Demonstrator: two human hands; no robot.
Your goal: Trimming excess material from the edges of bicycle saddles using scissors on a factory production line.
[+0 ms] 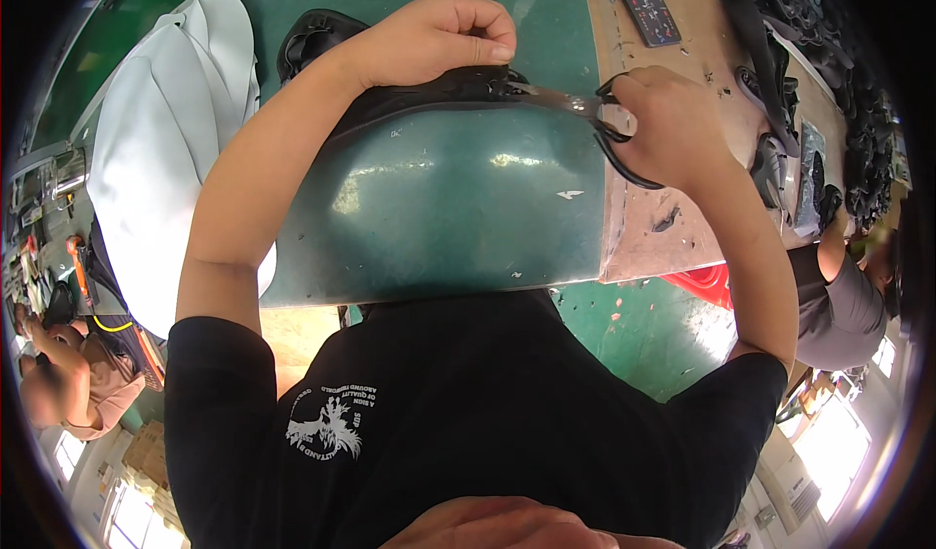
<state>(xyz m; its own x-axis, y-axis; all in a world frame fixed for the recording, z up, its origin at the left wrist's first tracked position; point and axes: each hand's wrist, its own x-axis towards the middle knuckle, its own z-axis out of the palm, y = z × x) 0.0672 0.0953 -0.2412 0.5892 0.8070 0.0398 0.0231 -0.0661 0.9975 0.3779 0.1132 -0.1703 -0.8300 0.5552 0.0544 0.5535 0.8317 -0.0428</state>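
Observation:
A long black piece, perhaps leather or fabric (419,96), lies across the green tabletop, its left end partly hidden behind my left forearm. My left hand (439,37) is above its right end, thumb and forefinger pinched together; whatever they hold is too small to make out. Scissors with black handles (561,99) are in my right hand (673,125), fingers through the loops. Their blades point left, with the tips at the black piece's right end, just below my left fingertips. A bulky black item (317,40) sits beyond my left forearm; whether it joins the long piece is unclear.
A stack of pale grey sheets (161,149) hangs over the table's left side. On the brown board (648,227) at right are scraps and a black remote control (643,3). Black parts (868,100) pile up at far right. Other people sit at both sides.

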